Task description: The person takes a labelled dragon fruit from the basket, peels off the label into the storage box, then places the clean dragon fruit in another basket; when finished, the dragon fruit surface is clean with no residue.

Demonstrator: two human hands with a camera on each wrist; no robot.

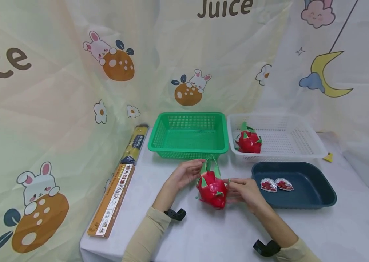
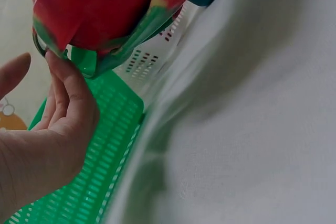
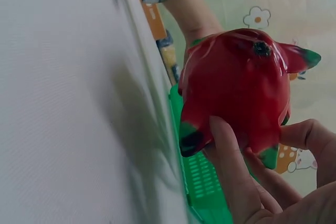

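Note:
A red dragon fruit [image 1: 212, 187] with green-tipped scales is held up between both hands over the white tablecloth, its leafy end toward the green basket. My right hand [image 1: 244, 193] grips its right side, with fingers [image 3: 231, 156] and thumb against the red skin in the right wrist view. At the leafy end, my left hand [image 1: 187, 174] touches the green tips with its fingertips. The left thumb stands apart from the fruit in the left wrist view. A second dragon fruit [image 1: 250, 142] lies in the left part of the white basket [image 1: 289, 158].
Behind the hands stands a green basket [image 1: 187, 150]. A dark blue tray [image 1: 302, 202] with two fruit-picture stickers [image 1: 268, 185] sits at right. Along the left edge lie a pasta box [image 1: 112, 203] and a yellow-and-dark packet [image 1: 135, 143]. Printed cloth hangs behind the table.

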